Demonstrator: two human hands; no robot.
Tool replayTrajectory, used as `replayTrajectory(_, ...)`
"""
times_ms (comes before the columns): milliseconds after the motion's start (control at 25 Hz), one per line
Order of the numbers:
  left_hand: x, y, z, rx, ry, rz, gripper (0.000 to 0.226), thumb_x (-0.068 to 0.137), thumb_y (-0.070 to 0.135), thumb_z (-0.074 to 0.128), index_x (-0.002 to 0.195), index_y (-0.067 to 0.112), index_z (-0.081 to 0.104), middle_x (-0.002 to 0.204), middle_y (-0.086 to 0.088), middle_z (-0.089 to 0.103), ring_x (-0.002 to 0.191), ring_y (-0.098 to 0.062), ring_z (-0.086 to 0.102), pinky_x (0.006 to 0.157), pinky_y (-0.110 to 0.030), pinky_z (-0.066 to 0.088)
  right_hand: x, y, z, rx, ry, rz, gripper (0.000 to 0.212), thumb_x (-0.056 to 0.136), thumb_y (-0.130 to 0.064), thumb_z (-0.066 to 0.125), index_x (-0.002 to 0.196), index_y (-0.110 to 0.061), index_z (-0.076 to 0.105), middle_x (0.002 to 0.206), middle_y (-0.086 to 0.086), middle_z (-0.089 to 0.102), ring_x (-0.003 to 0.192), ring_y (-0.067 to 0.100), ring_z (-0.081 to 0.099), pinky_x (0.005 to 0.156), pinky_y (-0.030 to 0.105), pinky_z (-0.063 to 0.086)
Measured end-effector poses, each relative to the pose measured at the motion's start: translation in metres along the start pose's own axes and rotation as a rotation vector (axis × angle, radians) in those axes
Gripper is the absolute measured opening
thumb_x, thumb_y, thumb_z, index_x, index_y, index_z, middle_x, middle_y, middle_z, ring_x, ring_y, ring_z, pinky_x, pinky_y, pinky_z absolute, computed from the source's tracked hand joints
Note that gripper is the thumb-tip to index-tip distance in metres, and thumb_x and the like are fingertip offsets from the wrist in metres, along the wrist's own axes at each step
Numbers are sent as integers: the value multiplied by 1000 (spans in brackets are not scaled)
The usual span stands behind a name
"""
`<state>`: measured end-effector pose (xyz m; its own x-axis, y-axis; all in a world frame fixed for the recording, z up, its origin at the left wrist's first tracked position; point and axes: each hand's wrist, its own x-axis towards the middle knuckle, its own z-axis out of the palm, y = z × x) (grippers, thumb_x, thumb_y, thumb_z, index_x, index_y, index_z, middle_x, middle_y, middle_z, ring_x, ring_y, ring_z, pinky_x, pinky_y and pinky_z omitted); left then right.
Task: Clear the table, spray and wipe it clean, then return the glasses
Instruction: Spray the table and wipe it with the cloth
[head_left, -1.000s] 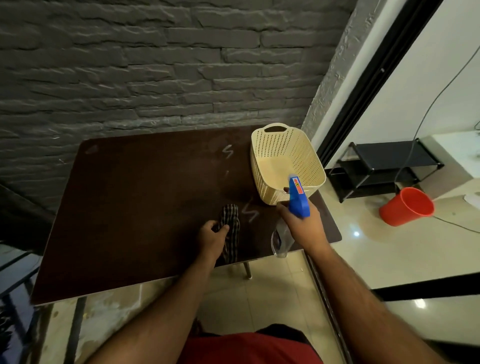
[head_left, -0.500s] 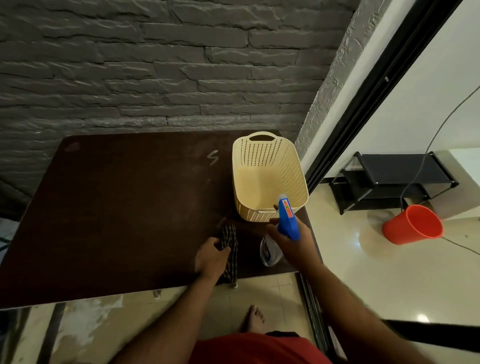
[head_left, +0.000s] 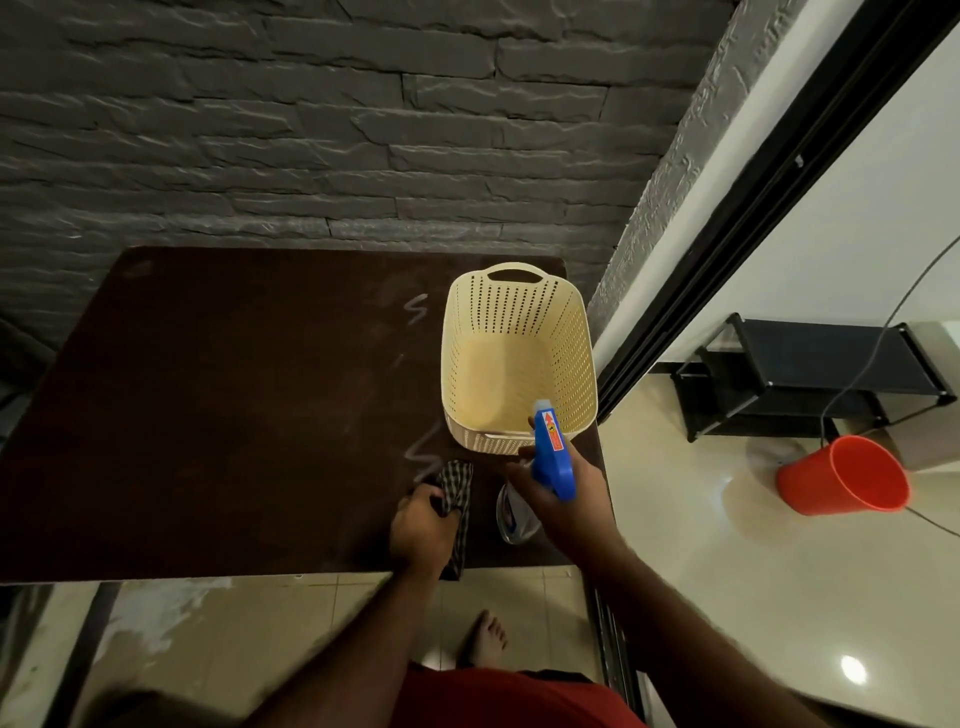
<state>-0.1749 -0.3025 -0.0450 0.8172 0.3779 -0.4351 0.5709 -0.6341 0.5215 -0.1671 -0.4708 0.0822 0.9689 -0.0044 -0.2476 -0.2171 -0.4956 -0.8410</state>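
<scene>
Behind right hand (head_left: 563, 501), half-hidden bottle (head_left: 511, 519)

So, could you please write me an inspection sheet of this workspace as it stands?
Surface: dark brown table with pale squiggle marks on its right part.
Job's things: spray bottle held over the table's near right corner; checked cloth lying at the near edge; no glasses seen.
Clutter: cream basket on the table's right side, looks empty.
Hands: left hand grips the cloth; right hand grips the bottle.
Cables: a thin cable hangs over the black shelf.
Surroundings: grey stone wall, tiled floor, orange bucket tipped on the floor.
</scene>
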Motion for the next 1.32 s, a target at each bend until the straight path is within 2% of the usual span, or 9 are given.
replayTrajectory(160,2,-6,1,24,-50,-2,46,80,37,73,121,21,58,121,-8,59,110,-26,58,84,-32,46,1,5,-1,-48,-44,-3,71,78,-52,72,136,-20,47,107,-14,64,94,6,65,84,33,59)
replayTrajectory(280,10,-2,-7,30,-64,26,51,81,50,68,122,21,58,120,-7,61,111,-26,58,83,-30,44,1,4,-9,-61,-91,-75,89,61,-70,70,138,-36,39,110,-26,57,98,-2,60,86,27,55)
replayTrajectory(440,22,14,-22,-39,-27,49,46,85,52,62,119,22,59,118,-6,63,110,-27,58,87,-33,48,7,14,-32,-226,-199,-148,126,45,-83,71,151,-41,17,147,-7,44,133,13,43,107,39,44)
replayTrajectory(560,28,28,-32,-85,24,68,39,88,46,61,118,22,60,117,-6,63,110,-26,57,86,-33,46,11,22,-53,-287,-183,-142,132,45,-82,75,153,-40,13,155,-2,35,142,16,34,114,44,37)
replayTrajectory(840,38,56,-63,-220,172,48,30,92,22,50,119,21,62,120,-6,64,112,-27,56,90,-32,43,41,33,-86,-457,-245,-93,106,71,-29,81,154,-36,15,161,5,24,146,25,26,114,40,34)
replayTrajectory(960,48,68,-77,-336,227,18,29,96,26,45,117,20,63,120,-5,65,111,-26,57,94,-34,43,54,26,-86,-462,-55,-61,84,80,-21,76,150,-24,31,153,10,39,135,27,44,102,37,44)
replayTrajectory(1040,52,82,-84,-382,203,26,34,97,38,45,118,18,63,120,-4,65,111,-25,57,92,-33,42,72,26,-82,-332,80,42,71,84,-26,74,145,-15,39,144,14,49,125,29,54,96,38,48)
replayTrajectory(1160,58,99,-85,-331,79,62,54,95,51,47,133,14,54,131,-5,59,121,-24,53,101,-35,40,101,29,-71,-179,83,206,68,86,-33,71,142,-13,39,131,15,60,112,31,63,92,49,55)
replayTrajectory(1320,63,105,-72,-266,-55,48,59,92,41,58,143,19,40,139,-7,53,123,-28,53,100,-46,47,121,33,-57,-75,38,279,50,89,-13,66,134,-8,46,109,8,62,100,29,67,85,49,58)
